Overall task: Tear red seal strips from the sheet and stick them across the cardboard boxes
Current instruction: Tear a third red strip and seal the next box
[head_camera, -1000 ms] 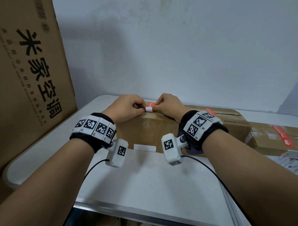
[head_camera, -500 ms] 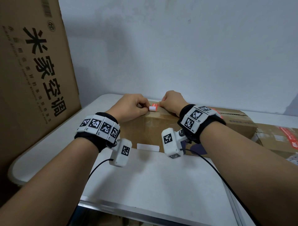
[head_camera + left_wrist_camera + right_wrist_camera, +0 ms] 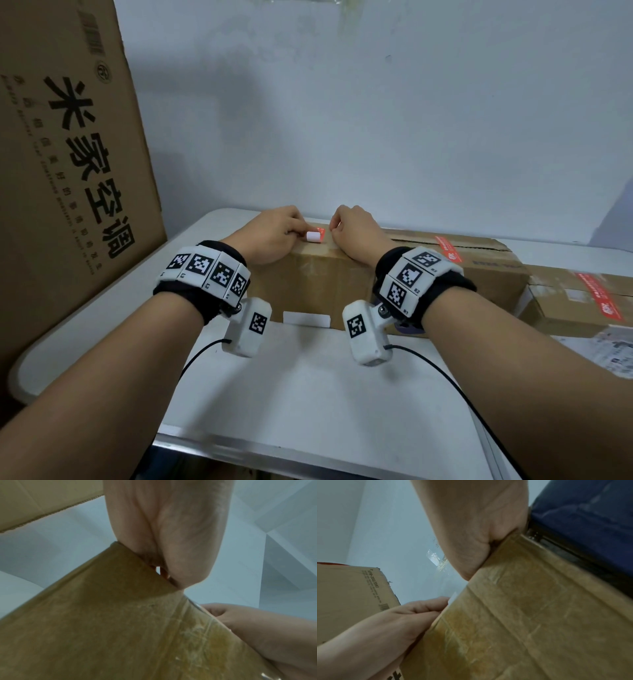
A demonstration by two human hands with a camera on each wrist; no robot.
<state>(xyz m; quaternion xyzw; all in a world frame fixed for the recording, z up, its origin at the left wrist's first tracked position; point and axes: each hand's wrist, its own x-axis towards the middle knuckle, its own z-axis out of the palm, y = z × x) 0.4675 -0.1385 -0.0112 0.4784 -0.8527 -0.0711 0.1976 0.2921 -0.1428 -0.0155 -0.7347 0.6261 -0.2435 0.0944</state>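
Setting reads as a packing or storage corner rather than a home room. A white table (image 3: 308,394) stands against a bare pale wall (image 3: 376,120); taped cardboard boxes (image 3: 496,270) line it from 12 to 3 o'clock. At 9 o'clock leans a large printed appliance carton (image 3: 68,171).

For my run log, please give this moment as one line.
left hand: pinches white backing curl | right hand: presses red seal strip on cardboard box | step: sticking, backing partly peeled
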